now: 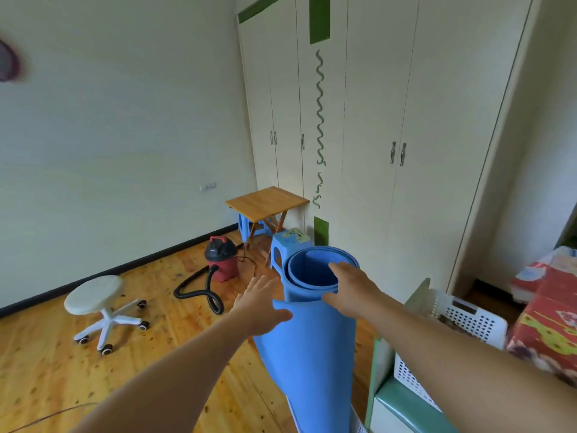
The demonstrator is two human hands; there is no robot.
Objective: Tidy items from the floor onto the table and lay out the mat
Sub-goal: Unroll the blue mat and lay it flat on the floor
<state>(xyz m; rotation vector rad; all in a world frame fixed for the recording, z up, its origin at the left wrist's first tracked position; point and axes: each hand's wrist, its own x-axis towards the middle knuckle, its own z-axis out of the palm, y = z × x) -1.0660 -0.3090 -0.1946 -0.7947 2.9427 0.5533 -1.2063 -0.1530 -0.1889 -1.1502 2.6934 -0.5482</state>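
Note:
A rolled blue mat (309,354) stands upright on the wooden floor right in front of me. My right hand (354,290) grips its top rim, fingers reaching into the roll's hollow and thumb on the outside. My left hand (260,304) is open with fingers spread, just left of the roll, its thumb at the loose outer flap. A small wooden folding table (267,201) stands against the wardrobe farther back, its top bare.
A red vacuum cleaner (221,260) with a black hose lies on the floor behind the mat. Two blue plastic stools (288,248) sit by the table. A white rolling stool (93,296) is at left. A white perforated basket (465,320) and a red-covered bed (549,323) are at right.

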